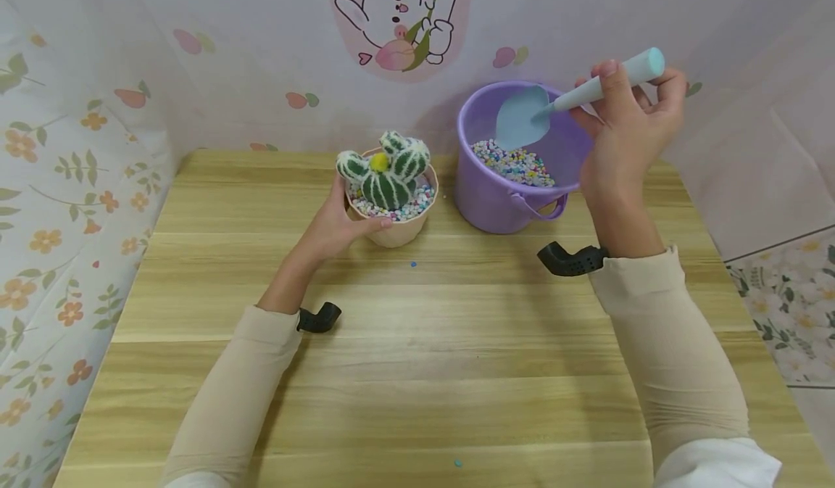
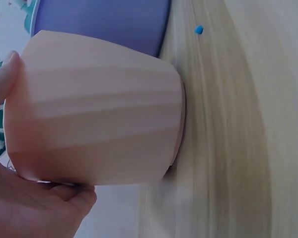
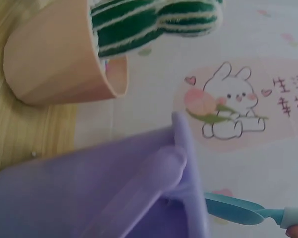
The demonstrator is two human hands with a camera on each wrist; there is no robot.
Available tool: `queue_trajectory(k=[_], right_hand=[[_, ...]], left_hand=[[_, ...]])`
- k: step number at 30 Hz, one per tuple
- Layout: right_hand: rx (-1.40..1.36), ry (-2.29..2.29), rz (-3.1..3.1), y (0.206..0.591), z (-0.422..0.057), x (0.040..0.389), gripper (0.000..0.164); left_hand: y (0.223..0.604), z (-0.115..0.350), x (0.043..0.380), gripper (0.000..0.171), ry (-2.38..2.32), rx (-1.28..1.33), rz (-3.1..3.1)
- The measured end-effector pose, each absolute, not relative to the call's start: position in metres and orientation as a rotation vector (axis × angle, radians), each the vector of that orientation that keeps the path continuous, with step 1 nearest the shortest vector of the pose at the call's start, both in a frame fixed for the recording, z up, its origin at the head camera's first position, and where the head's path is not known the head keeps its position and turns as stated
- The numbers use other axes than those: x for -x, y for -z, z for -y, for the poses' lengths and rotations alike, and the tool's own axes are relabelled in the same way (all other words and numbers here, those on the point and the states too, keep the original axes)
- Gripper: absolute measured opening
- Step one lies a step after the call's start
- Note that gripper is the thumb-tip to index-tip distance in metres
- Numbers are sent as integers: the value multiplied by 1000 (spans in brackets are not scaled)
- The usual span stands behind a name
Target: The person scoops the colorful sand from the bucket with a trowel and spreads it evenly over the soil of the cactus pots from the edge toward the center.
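My left hand (image 1: 329, 227) holds the side of a peach flower pot (image 2: 99, 109), thumb along its front near the rim. In the pot stands a green and white knitted cactus (image 1: 389, 187) with a yellow tuft, among small coloured pebbles (image 1: 417, 209). The pot rests on the table. My right hand (image 1: 629, 129) grips the handle of a light blue toy shovel (image 1: 524, 118), its blade over the mouth of a purple bucket (image 1: 492, 201). Multicoloured pebbles (image 1: 515, 165) lie in the bucket. The right wrist view shows the shovel (image 3: 238, 208) just past the bucket's rim.
A single blue pebble (image 1: 414, 264) lies on the wooden table (image 1: 417, 365) in front of the pot, and a teal one (image 1: 458, 463) near the front edge. A curtain with a printed rabbit (image 1: 398, 17) hangs close behind the pot and bucket. The bucket's handle (image 1: 541, 209) hangs down in front.
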State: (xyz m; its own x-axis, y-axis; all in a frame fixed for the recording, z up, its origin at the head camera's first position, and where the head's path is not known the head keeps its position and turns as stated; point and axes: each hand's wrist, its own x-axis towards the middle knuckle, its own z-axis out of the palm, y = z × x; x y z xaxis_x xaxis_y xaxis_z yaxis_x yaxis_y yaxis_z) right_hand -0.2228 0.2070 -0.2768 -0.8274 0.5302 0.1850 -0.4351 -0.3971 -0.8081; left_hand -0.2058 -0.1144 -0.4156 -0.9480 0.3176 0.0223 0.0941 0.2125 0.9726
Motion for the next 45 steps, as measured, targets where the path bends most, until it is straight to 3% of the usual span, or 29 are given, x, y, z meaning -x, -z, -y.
queue_trajectory(k=[35,45], right_hand=[[312,-2266,1476,312,-230,266,17],[350,-2273,1552,316,-226,270,23]], left_hand=[[420,132,239,88,-1851,-543,-2005],[419,134,240,89,-1822,-547,-1981]])
